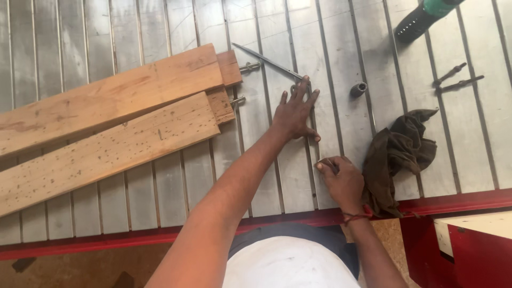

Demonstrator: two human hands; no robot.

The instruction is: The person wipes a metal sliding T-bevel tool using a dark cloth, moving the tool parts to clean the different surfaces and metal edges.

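Note:
My left hand point(296, 113) lies flat on the slotted metal table point(160, 181), fingers spread. Its fingertips reach the near end of a long thin metal rod point(265, 60) that runs away up-left. It grips nothing. My right hand point(341, 180) rests on the table nearer to me, fingers curled shut with the thumb pressed to them. Whether anything small is inside it cannot be seen. A red thread circles that wrist. A crumpled brown rag point(400, 152) lies against the right side of my right hand.
Two long wooden planks point(106, 122) lie at the left, with bolts point(248, 66) sticking out of their right ends. A small metal socket point(358, 89), two dark bits point(456, 80) and a green power tool point(426, 16) lie at the upper right. A red frame point(453, 201) edges the table.

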